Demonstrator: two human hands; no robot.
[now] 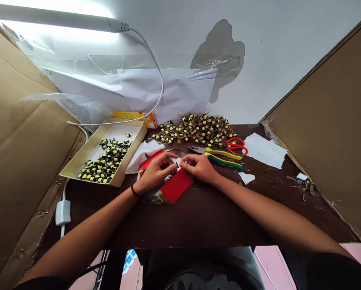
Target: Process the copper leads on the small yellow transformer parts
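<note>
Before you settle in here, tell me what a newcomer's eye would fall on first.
Probably the big heap of yellow-and-black parts with thin coppery wires, at the back middle of the dark table. Next might come the glowing tube lamp at the upper left, then the shallow box of similar parts at left. The left hand and right hand nearly meet at center, above a bright red patch.

One head-mounted camera faces forward and down at close range, covering the tabletop (198, 225) and, beyond it, the wall (289, 56).
</note>
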